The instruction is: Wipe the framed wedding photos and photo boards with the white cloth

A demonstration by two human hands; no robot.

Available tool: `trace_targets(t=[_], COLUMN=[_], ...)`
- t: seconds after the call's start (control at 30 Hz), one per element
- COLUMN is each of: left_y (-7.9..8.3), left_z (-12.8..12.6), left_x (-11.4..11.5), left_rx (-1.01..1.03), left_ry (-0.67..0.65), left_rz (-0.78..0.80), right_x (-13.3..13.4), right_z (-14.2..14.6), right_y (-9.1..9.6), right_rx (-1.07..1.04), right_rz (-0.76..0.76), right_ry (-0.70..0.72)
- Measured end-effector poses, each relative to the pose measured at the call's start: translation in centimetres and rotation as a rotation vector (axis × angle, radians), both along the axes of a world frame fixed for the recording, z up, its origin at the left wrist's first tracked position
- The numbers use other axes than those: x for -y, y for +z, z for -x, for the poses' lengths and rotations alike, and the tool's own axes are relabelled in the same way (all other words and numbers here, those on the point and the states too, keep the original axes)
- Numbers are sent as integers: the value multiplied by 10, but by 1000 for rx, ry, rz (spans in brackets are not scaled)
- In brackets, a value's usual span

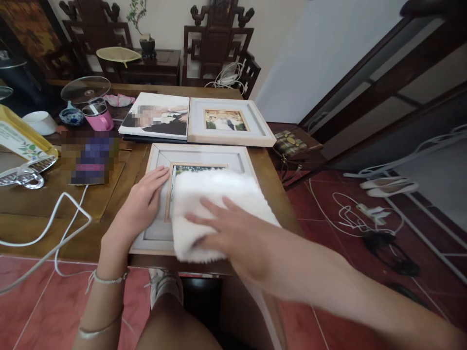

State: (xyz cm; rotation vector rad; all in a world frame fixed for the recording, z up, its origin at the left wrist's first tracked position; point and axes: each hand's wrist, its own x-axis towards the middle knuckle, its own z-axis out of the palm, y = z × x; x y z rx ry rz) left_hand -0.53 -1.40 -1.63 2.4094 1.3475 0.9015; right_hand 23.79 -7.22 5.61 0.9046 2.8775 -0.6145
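A picture frame (160, 158) with a pale wood edge and a light mat lies flat at the table's front edge. My left hand (144, 199) rests on its left side with the fingers stretched out. Over the right and lower part of the frame spreads a fluffy white cloth (204, 187), which hides most of the photo. Flat on top of this cloth lies my right hand (222, 223), slightly blurred, its fingers spread and its thumb side by a fold.
Behind are a second framed photo (226, 121) and a photo album (156, 114). A pink mug (98, 116), glass lid (85, 89), yellow package (25, 131), hair claw (32, 172) and white cable (73, 228) occupy the left. A plaid bag (292, 143) sits right of the table (270, 170).
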Motion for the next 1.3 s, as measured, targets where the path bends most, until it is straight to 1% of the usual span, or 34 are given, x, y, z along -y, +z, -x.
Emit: trace_targets(t=[0.07, 0.13, 0.23, 0.33, 0.53, 0.57, 0.63, 0.7, 0.77, 0.83, 0.9, 0.97, 1.07, 1.13, 1.2, 1.3], left_y=[0, 1, 1, 0, 4, 5, 8, 10, 11, 11, 11, 10, 10, 9, 9, 7], left_z=[0, 0, -1, 0, -1, -1, -2, -3, -3, -3, -2, -2, -3, -3, -3, -3], left_x=[0, 0, 0, 0, 3, 4, 6, 7, 9, 10, 10, 10, 9, 8, 7, 5], left_rx=[-4, 0, 5, 2, -6, -2, 20, 58, 100, 139, 158, 150, 84, 40, 17, -1], left_ry=[-5, -9, -6, -14, -28, -22, 7, 44, 73, 100, 125, 140, 153, 140, 95, 14], left_rz=[2, 0, 4, 17, 48, 46, 29, -4, -32, -42, -34, -25, 1, 6, -7, -11], right_x=[18, 28, 24, -1, -68, -77, -88, -90, -83, -66, -44, -20, 10, 22, 25, 11], right_z=[-6, -9, -8, -4, 4, 7, 18, 31, 43, 52, 56, 54, 43, 30, 15, -3], right_y=[1, 0, -3, -9, -27, -28, -27, -23, -18, -12, -6, 0, 4, 4, 2, 3], right_rx=[-54, -91, -81, -15, 21, 41, 103, 142, 128, 94, 94, 104, 93, 94, 111, 146], right_rz=[47, 41, 19, -59, -409, -436, -422, -387, -391, -391, -324, -238, -163, -114, -101, -185], right_ry=[59, 62, -12, -112, -313, -334, -326, -247, -146, -77, -34, 20, 75, 65, -3, -145])
